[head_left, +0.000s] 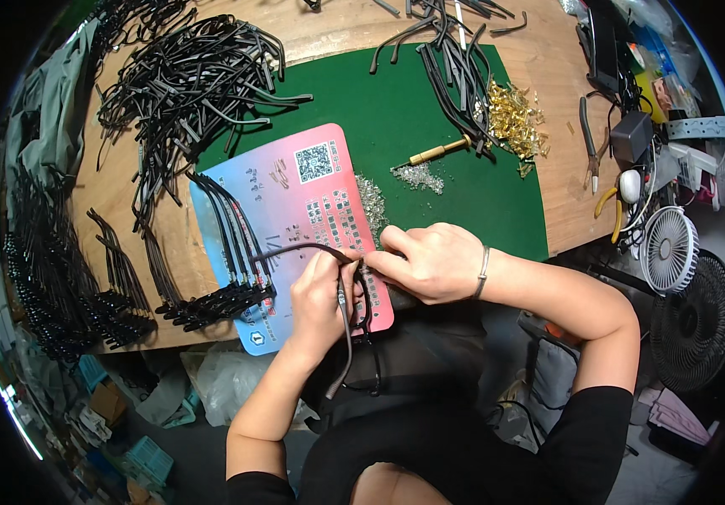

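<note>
Over the lower right of a pink-and-blue printed mat [249, 181], my left hand [316, 299] is closed on a dark eyeglass frame [368, 316]. One dark temple arm [299, 248] reaches out leftward above that hand, and another [343, 358] hangs below it. My right hand [434, 261] meets the left at the frame's corner, thumb and index finger pinched there. Whatever small part lies between those fingertips is hidden. Left of my hands, several black eyeglass frames [215, 307] stand in a row, partly on the mat. Tiny loose metal parts [293, 233] lie on the mat.
A green mat [497, 206] carries a brass-handled screwdriver [440, 153], a small clear-looking pile [420, 177] and gold-coloured pieces [514, 122]. Black temple arms [190, 84] are heaped at the back left. Pliers [588, 147] and a white fan [670, 250] are on the right.
</note>
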Demonstrator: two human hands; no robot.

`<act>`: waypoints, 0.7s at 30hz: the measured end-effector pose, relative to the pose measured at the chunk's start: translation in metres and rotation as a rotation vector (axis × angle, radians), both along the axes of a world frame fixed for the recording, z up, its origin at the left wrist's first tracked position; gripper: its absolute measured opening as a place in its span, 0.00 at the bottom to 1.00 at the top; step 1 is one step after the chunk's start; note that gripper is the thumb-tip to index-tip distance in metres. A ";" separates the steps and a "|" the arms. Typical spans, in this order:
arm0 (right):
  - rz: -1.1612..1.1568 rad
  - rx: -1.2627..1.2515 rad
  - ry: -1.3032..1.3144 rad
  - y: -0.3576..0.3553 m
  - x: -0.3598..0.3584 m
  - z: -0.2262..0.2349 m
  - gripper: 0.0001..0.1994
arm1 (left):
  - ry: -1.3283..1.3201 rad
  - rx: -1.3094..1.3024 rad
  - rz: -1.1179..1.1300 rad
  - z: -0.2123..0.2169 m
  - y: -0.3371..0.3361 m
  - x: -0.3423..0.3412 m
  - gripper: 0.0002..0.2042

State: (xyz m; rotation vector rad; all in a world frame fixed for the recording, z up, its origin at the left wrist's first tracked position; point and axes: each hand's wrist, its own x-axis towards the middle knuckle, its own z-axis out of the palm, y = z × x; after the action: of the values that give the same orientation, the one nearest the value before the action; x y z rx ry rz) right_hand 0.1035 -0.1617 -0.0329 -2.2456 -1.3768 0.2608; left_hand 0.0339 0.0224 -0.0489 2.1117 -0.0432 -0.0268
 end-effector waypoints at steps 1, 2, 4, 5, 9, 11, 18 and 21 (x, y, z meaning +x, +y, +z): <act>-0.004 0.001 0.003 0.000 0.000 -0.001 0.13 | -0.009 0.006 -0.002 -0.001 0.000 0.000 0.04; -0.008 0.003 0.006 0.000 0.000 -0.001 0.13 | -0.018 0.012 -0.005 -0.002 0.000 0.000 0.04; -0.033 -0.009 -0.003 -0.002 -0.003 -0.001 0.13 | -0.031 0.005 0.013 -0.002 -0.002 -0.001 0.04; -0.047 -0.014 -0.008 -0.002 -0.005 -0.001 0.14 | -0.040 0.002 0.020 -0.002 -0.002 -0.002 0.04; -0.217 -0.046 0.061 -0.015 -0.009 0.009 0.17 | -0.217 0.057 0.156 0.006 0.003 0.012 0.04; -0.284 -0.134 0.009 -0.010 -0.008 0.014 0.21 | -0.377 0.206 0.210 0.006 0.001 0.034 0.06; -0.395 -0.153 0.134 -0.030 -0.018 0.026 0.22 | -0.196 0.018 0.093 0.014 0.022 0.012 0.17; -0.387 -0.166 0.191 -0.031 -0.015 0.029 0.17 | -0.163 -0.117 0.050 0.019 0.022 -0.002 0.14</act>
State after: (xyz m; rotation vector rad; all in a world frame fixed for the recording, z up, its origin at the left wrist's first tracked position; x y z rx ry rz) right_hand 0.0890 -0.1932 -0.0042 -2.4909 -0.8285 0.4529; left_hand 0.0321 0.0445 -0.0297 1.9930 -0.0872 0.1740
